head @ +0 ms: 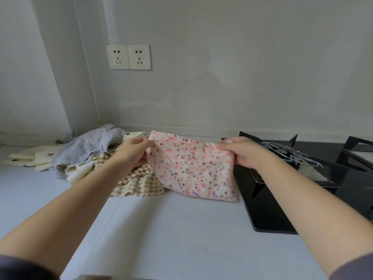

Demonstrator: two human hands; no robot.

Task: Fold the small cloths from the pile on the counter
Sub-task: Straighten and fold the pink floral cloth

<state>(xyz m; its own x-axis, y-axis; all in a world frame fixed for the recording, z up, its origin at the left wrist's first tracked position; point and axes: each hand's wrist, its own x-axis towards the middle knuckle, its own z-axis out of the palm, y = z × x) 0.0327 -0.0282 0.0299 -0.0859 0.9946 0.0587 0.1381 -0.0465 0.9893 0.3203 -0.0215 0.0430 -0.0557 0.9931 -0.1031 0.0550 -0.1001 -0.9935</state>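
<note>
A pink speckled cloth [191, 168] hangs doubled over between both hands above the white counter [161, 229]; its lower edge touches the counter. My left hand [135, 150] pinches its upper left corner and my right hand [242, 152] pinches its upper right corner. Behind and to the left lies the pile: a brown checked cloth [141, 182], a lilac flowered cloth [90, 146] and cream cloths [34, 158].
A black gas hob [282, 199] with pan supports lies right of the cloth, its edge close under my right hand. Two wall sockets [129, 57] sit on the back wall. The wall corner stands at the back left.
</note>
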